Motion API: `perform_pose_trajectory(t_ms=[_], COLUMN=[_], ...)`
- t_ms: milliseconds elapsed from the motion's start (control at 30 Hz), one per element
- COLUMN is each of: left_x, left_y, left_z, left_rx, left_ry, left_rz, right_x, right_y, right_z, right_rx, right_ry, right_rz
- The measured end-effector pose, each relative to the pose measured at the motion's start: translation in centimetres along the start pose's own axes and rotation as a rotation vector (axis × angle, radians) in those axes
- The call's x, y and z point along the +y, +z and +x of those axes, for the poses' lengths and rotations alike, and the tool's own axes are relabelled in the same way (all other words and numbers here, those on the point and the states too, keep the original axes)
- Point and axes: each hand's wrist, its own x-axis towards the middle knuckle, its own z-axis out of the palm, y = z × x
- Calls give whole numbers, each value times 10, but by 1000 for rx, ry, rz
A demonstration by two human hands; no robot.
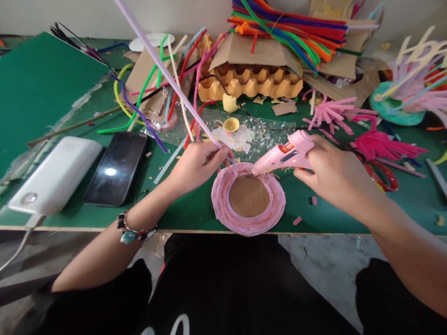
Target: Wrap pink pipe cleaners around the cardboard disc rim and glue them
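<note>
A round cardboard disc (248, 196) lies near the table's front edge, ringed by coiled pink pipe cleaners (222, 201). My left hand (200, 165) is closed on a long lilac pipe cleaner (167, 74), which rises up and to the left; its lower end meets the ring's upper left rim. In my right hand (331, 167) is a pink glue gun (289, 151), its nozzle pointing left at the top of the ring. The nozzle tip is close to the rim; whether it touches I cannot tell.
On the left lie a white power bank (57, 172) with a cable and a black phone (117, 167). Behind are loose pipe cleaners, an egg carton (247, 83) and a bundle of coloured pipe cleaners (289, 30). Pink tassels (380, 139) and red-handled scissors (387, 179) lie right.
</note>
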Motion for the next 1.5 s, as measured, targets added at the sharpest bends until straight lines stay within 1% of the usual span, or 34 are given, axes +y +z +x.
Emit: perform_pose_trajectory(t_ms=[233,600,833,1200,1400,1500], left_x=[-1,-1,-2,-3,-2,-2], left_y=[1,0,1,0,0,0], left_z=[0,0,0,0,-1,-1], left_rx=[-3,-5,-6,-4,-4,-8], left_ry=[3,9,12,-3,-10,-10], left_rz=[-11,10,-4,-14,-13,-2], right_x=[3,4,3,4,3,2], right_y=[2,-2,-3,-6,-10,-11], right_z=[-4,-7,-6,-7,-9,-9], right_rx=[57,46,78,35,15,26], right_ry=[-19,-27,-26,-30,-24,-22], right_rz=[-29,-41,-34,-32,-64,-91])
